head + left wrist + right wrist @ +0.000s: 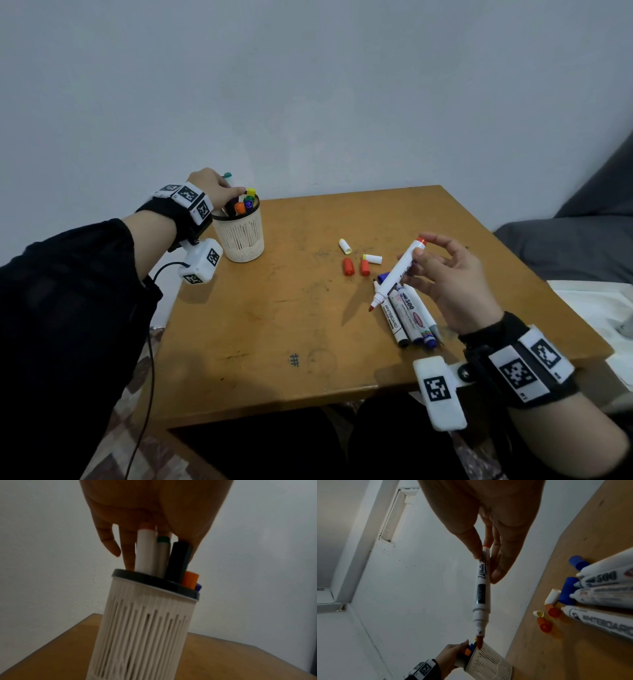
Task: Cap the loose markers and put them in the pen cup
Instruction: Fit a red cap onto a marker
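A white slotted pen cup (239,236) with a dark rim (154,582) stands at the table's far left and holds several capped markers. My left hand (233,193) reaches into it from above and pinches a green-ended marker (163,553) between fingers and thumb. My right hand (416,255) hovers above the table's right side. It pinches the upper end of an uncapped white marker (397,274) whose red tip (479,642) points down and left. Two red caps (348,266), two white-yellow caps (345,246) and a blue cap (383,276) lie loose on the table. Beside them lie several markers (407,318).
The wooden table (274,342) stands against a pale wall. A grey cushion (582,240) and a white sheet (599,308) lie off its right edge. A black cable (150,342) hangs by its left edge.
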Action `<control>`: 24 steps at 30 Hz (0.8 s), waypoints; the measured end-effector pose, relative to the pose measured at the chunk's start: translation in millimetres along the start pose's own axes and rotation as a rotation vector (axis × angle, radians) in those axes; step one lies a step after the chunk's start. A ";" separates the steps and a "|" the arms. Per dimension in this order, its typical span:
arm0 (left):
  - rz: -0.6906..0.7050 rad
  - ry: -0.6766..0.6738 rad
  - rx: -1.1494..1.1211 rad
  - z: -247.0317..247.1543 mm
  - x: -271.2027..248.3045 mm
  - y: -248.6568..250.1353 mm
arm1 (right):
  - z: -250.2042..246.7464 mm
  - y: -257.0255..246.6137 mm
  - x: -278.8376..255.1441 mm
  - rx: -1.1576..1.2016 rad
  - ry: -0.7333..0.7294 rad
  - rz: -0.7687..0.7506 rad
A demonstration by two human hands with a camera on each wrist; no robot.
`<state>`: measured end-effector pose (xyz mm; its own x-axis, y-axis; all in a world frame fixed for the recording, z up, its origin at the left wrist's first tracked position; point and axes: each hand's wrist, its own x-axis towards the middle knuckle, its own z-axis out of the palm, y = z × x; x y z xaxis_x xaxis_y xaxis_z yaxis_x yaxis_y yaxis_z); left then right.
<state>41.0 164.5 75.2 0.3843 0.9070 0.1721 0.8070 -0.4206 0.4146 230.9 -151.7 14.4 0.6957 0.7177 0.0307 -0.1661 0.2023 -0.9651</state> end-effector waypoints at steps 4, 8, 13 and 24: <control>0.117 0.142 0.040 -3.5 -4.2 10.1 | -2.4 -0.7 -1.9 0.036 0.022 0.018; 0.418 0.268 0.116 -1.2 -20.0 42.6 | -5.6 -3.7 -3.5 0.065 0.059 0.028; 0.534 -0.041 0.139 25.5 -42.2 86.7 | -8.0 -5.5 -4.0 0.094 0.085 0.016; 0.541 -0.519 0.394 113.3 -56.1 119.4 | -14.1 4.4 -3.6 0.094 0.077 -0.010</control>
<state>166.5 61.1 13.8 0.8420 0.4950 -0.2147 0.5130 -0.8577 0.0345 237.6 -162.8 6.4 0.7489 0.6625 0.0167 -0.2212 0.2736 -0.9361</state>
